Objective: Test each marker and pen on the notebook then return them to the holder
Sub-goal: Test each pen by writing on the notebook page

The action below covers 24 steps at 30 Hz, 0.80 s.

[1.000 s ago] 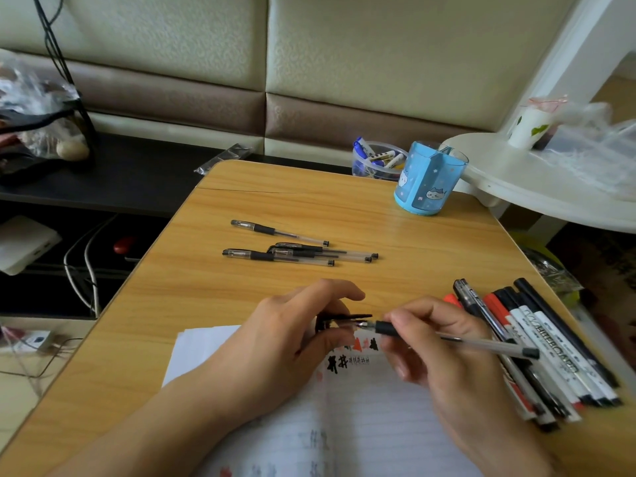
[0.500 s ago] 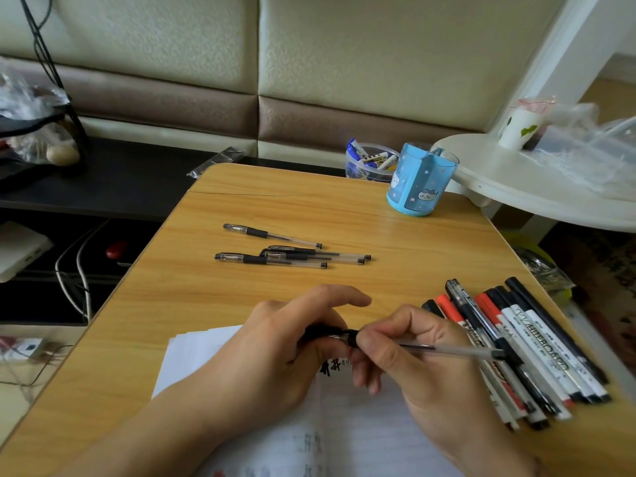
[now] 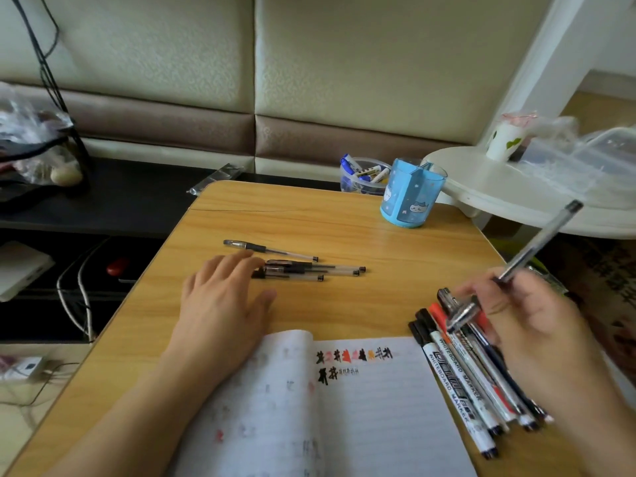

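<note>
A padded wall in cream panels with a brown band fills the upper frame. Below it at left runs a dark low shelf with cables under it. A wooden counter sits in the centre; a round white side table stands at right under soft daylight.

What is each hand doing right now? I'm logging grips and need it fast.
Left hand: open, fingers on the gel pens.
Right hand: holding a clear pen.
</note>
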Motion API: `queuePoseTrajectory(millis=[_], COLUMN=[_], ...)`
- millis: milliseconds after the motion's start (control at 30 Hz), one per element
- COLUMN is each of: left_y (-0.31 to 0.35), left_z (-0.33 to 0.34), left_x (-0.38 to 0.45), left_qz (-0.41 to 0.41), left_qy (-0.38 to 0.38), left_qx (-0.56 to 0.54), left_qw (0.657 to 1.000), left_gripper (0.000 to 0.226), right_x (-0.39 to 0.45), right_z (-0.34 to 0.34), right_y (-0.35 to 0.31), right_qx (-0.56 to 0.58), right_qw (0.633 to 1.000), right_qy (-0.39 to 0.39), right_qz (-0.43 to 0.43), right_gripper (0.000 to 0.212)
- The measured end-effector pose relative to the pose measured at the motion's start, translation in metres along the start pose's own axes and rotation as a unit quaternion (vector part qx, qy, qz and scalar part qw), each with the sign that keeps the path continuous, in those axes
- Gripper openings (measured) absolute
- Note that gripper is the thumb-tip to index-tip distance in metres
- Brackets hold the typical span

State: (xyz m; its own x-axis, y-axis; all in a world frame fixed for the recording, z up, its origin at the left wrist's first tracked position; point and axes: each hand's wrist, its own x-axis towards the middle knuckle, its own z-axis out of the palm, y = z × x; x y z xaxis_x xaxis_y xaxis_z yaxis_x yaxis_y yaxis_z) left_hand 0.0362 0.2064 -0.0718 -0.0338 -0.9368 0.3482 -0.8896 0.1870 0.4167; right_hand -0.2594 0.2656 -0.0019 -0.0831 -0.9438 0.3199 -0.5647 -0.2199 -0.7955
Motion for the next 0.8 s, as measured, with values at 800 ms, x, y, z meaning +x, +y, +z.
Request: queuePoseTrajectory(millis=[800], left_y=[0.033], left_z=[-0.026], left_x=[-0.014], left_qz=[0.158], left_qy=[-0.014], left_qx=[-0.231], left_qw=[0.96], left_gripper=[0.016], right_x=[0.002], right_z=[-0.045], right_y=[0.026], right_qx=[-0.37], right_qw=[0.924], right_qy=[-0.065], right_qz=[0.065], right_gripper=[0.03])
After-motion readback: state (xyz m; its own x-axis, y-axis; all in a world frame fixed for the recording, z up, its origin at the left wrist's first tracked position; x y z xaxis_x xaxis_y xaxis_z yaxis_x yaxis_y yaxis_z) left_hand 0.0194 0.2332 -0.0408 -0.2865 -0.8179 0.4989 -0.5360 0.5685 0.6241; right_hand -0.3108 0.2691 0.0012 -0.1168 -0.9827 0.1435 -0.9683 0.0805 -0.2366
